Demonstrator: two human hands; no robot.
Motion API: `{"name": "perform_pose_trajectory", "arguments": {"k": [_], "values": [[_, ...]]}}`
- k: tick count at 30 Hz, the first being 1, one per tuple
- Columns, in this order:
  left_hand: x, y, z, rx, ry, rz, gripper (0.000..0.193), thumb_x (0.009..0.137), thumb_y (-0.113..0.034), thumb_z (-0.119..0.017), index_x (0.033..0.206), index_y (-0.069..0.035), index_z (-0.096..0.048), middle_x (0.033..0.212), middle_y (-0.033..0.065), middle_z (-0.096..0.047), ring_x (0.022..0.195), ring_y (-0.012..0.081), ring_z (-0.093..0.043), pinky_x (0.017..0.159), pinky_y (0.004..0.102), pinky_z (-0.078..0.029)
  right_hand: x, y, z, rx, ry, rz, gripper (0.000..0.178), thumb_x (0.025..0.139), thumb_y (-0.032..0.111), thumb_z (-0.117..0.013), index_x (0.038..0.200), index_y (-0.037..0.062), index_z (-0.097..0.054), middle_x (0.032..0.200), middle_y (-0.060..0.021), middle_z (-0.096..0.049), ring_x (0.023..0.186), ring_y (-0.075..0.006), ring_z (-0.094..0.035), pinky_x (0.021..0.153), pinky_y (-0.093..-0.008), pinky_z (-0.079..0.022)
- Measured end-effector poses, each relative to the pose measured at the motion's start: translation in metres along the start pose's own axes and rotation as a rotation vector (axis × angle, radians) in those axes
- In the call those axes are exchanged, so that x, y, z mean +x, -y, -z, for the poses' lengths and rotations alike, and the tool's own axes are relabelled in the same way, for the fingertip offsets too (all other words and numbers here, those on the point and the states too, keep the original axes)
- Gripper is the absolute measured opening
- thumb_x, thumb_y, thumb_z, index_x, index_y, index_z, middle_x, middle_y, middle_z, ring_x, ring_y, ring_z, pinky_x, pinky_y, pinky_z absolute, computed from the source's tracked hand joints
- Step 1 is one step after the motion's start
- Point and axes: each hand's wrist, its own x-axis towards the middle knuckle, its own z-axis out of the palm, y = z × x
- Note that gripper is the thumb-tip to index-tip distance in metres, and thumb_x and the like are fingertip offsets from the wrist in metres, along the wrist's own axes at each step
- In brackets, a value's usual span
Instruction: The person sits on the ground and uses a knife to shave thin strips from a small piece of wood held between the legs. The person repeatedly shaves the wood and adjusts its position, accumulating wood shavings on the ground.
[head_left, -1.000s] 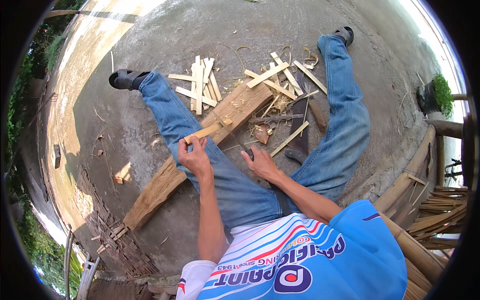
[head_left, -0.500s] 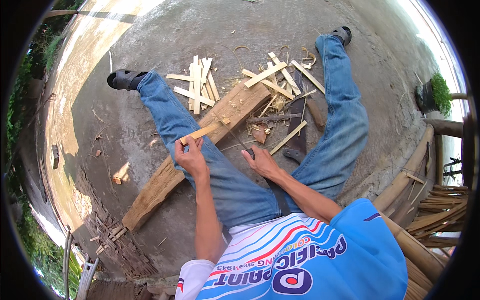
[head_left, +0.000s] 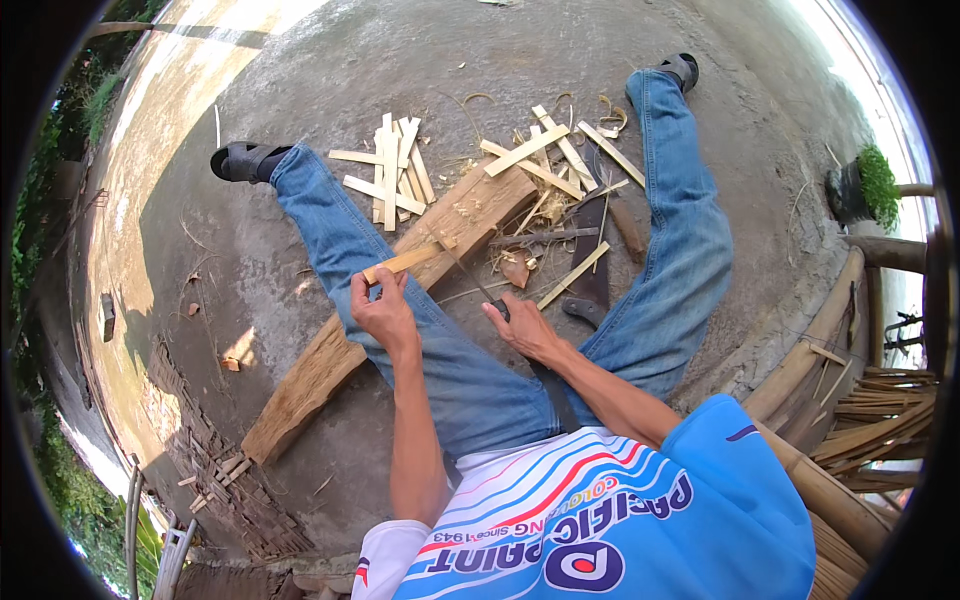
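My left hand (head_left: 386,312) pinches the near end of a flat, pale bamboo strip (head_left: 405,261). The strip reaches over my left thigh onto a thick wooden beam (head_left: 310,390) that passes under that leg. In my right hand (head_left: 522,328), the fingers are wrapped around the dark handle of a thin-bladed knife (head_left: 474,278). Its blade points away and left, its tip by the strip's far end; whether it touches the strip I cannot tell. Cut strips (head_left: 390,172) lie in a loose pile beyond the beam, and more strips (head_left: 527,152) cross each other at the beam's far end.
Between my legs lie a broad dark blade (head_left: 594,255) with a dark handle, a brown wood piece (head_left: 630,230), a dry leaf (head_left: 516,268) and shavings. A potted plant (head_left: 878,188) stands at far right, near bamboo poles (head_left: 800,372). Bark-like debris (head_left: 225,465) covers the floor at left.
The knife's tip has shifted slightly toward the strip's far end, and the strip has turned a little. Both hands keep their grip. The whole view has moved slightly.
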Motion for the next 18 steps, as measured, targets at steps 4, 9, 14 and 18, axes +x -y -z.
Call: {"name": "perform_pose_trajectory", "arguments": {"k": [4, 9, 14, 18], "values": [[0.003, -0.003, 0.001, 0.047, 0.026, -0.006, 0.016, 0.105, -0.008, -0.059, 0.101, 0.007, -0.059, 0.100, 0.0088, -0.059, 0.090, 0.0175, -0.069, 0.085, 0.0339, -0.066, 0.004, -0.023, -0.014, 0.016, -0.071, 0.060, 0.059, 0.104, 0.053, -0.054, 0.101, -0.0057, -0.057, 0.081, -0.0295, -0.067, 0.072, -0.0471, -0.067, 0.067, -0.0540, -0.051], [0.016, -0.014, 0.008, 0.070, 0.141, 0.000, 0.024, 0.103, -0.016, -0.066, 0.115, 0.005, -0.065, 0.097, 0.0083, -0.065, 0.089, 0.0176, -0.072, 0.085, 0.0334, -0.064, 0.004, -0.013, -0.008, 0.501, 0.164, -0.219, 0.057, 0.106, 0.058, -0.050, 0.100, 0.0018, -0.058, 0.075, -0.0085, -0.062, 0.056, -0.0181, -0.064, 0.051, -0.0346, -0.051], [0.038, -0.006, 0.008, 0.081, 0.144, 0.055, 0.032, 0.099, -0.027, -0.075, 0.103, 0.004, -0.071, 0.087, 0.0090, -0.072, 0.082, 0.0155, -0.072, 0.080, 0.0300, -0.064, 0.011, -0.011, -0.007, 0.732, 0.111, -0.221, 0.058, 0.106, 0.059, -0.049, 0.098, 0.0015, -0.057, 0.074, -0.0056, -0.060, 0.053, -0.0157, -0.063, 0.050, -0.0309, -0.051], [0.045, 0.001, 0.006, 0.212, 0.111, -0.016, 0.035, 0.098, -0.031, -0.075, 0.091, 0.003, -0.072, 0.078, 0.0091, -0.072, 0.074, 0.0148, -0.072, 0.074, 0.0281, -0.063, 0.005, -0.002, -0.006, 0.602, 0.073, -0.207, 0.057, 0.106, 0.059, -0.048, 0.100, 0.0032, -0.057, 0.075, -0.0044, -0.059, 0.053, -0.0129, -0.061, 0.049, -0.0302, -0.051]]}}
